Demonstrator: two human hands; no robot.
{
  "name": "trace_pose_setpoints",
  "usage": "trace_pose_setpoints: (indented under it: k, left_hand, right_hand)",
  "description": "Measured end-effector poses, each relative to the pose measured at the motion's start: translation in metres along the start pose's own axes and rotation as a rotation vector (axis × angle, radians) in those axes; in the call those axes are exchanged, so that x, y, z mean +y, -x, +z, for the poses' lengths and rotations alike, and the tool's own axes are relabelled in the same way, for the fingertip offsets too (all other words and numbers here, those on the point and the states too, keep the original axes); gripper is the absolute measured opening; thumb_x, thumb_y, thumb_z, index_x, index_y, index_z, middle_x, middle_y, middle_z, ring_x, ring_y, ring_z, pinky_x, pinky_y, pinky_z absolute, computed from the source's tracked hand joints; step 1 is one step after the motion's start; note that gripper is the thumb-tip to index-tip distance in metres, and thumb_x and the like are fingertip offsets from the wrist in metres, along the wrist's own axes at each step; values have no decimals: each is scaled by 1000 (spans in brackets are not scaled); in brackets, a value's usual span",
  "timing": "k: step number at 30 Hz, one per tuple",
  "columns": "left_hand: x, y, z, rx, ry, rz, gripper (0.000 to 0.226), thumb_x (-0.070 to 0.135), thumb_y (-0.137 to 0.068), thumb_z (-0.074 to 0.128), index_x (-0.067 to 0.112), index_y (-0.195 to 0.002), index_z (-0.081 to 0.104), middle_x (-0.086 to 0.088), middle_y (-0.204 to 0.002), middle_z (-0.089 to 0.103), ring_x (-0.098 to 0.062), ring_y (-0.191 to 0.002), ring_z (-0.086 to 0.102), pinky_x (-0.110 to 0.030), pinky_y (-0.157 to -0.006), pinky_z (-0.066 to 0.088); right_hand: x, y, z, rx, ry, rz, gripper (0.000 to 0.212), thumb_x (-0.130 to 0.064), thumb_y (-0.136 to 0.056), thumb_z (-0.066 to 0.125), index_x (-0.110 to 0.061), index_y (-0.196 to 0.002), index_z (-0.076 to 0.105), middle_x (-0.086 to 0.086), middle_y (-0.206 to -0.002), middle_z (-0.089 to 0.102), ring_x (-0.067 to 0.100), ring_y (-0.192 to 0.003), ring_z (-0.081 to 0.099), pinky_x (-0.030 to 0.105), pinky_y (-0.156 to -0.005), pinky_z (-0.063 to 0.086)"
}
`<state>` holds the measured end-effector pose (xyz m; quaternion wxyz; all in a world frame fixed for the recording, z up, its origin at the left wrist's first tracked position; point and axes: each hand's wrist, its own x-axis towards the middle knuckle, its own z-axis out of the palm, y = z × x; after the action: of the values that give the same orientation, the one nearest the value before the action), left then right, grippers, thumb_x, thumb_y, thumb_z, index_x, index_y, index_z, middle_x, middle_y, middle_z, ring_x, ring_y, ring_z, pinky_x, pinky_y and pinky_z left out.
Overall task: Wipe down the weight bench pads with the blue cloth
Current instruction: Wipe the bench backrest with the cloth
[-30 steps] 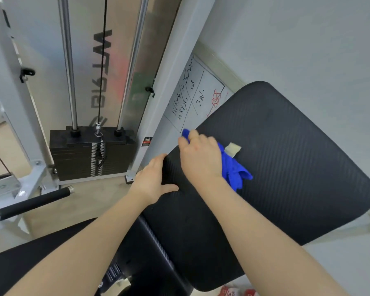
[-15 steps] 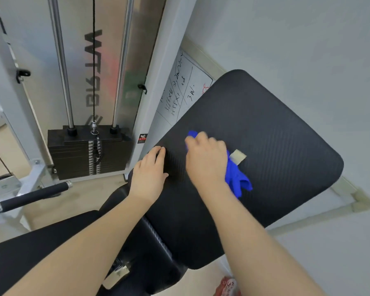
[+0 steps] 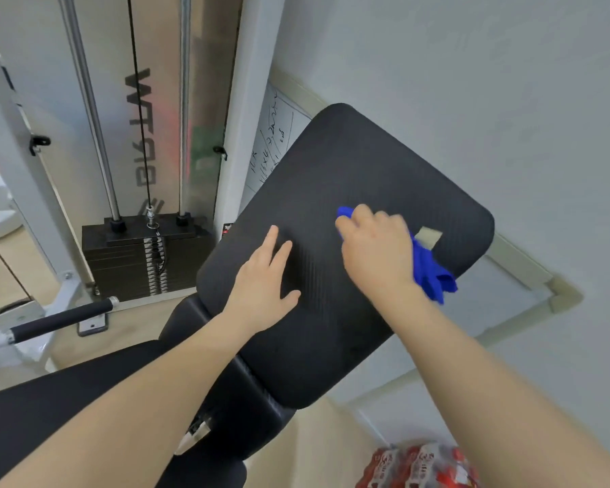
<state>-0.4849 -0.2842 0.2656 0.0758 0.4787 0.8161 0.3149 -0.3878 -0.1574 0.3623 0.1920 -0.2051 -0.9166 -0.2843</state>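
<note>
The blue cloth (image 3: 432, 272), bunched in the curled right grip (image 3: 375, 248), has been carried toward 3 o'clock across the bench pad (image 3: 367, 163), the flat, empty left grip (image 3: 265, 276) now pressed on it; wiping is judged under way.

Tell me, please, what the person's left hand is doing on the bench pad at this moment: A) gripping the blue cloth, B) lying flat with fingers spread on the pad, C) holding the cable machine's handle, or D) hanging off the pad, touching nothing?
B: the left hand lies flat, fingers spread, on the black pad, while the right hand holds the blue cloth.
</note>
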Motion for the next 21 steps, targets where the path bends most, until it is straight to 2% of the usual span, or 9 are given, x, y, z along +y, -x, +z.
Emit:
trace_pose_setpoints:
  k: [3, 5, 7, 9, 11, 14, 17, 21]
  left_hand:
    - [19, -1, 11, -55, 0, 53, 98, 43, -77, 66, 11, -147, 7, -9, -157, -6, -25, -145, 3, -40, -118, 11]
    - [34, 1, 18, -87, -42, -8, 114, 54, -71, 67, 13, -147, -7, -8, -156, -15, -24, -144, -13, -43, -117, -3]
    - [43, 0, 20, -120, -67, -66, 126, 65, -64, 66, 14, -145, -15, -10, -154, -22, -25, -142, -21, -44, -115, -9]
    - [52, -3, 22, -134, -54, -120, 131, 70, -60, 66, 13, -145, -17, -13, -153, -23, -28, -142, -19, -45, -115, -6]
    - [64, -5, 25, -111, 16, -198, 132, 69, -58, 68, 12, -146, -13, -14, -154, -21, -29, -143, -13, -46, -116, 0]
    - [74, -6, 32, -41, -17, -268, 127, 65, -62, 68, 12, -146, -10, -15, -155, -15, -31, -144, -7, -45, -117, 5]
    - [79, 2, 41, 60, -65, -293, 119, 60, -67, 67, 12, -147, -6, -15, -155, -10, -31, -144, -2, -44, -115, 10]
    - [82, 14, 47, 150, -19, -196, 93, 43, -80, 64, 13, -147, 8, -12, -155, 7, -32, -141, 15, -41, -110, 25]
  right_hand:
    - [-12, 44, 9, -69, -51, -144, 21, -11, -55, 79, -12, -69, 63, 7, -64, 55, 25, -46, 47, 31, -50, 35]
    - [-3, 56, 3, -115, -34, -241, 23, -12, -52, 81, -13, -68, 64, 4, -63, 55, 24, -48, 48, 30, -51, 36]
    - [16, 40, -8, -101, 44, -233, 19, -11, -54, 77, -16, -64, 63, 3, -62, 53, 24, -50, 50, 30, -51, 31]
    - [46, 17, -16, 44, 73, -68, 15, -9, -58, 74, -17, -64, 64, 6, -64, 56, 26, -50, 51, 29, -53, 26]
    - [74, 7, -23, 171, 15, 69, 14, -5, -61, 73, -15, -67, 66, 9, -68, 59, 27, -51, 51, 30, -54, 30]
    - [66, 21, -20, 151, 75, 90, 18, -4, -58, 70, -13, -72, 64, 8, -69, 58, 26, -52, 50, 30, -54, 32]
    - [37, 59, -11, 48, 15, -38, 13, -6, -59, 65, -14, -69, 61, 6, -65, 54, 24, -52, 49, 30, -52, 32]
    - [31, 96, -11, -65, 83, -498, 12, -13, -59, 74, -15, -67, 64, 2, -65, 57, 21, -52, 51, 30, -53, 37]
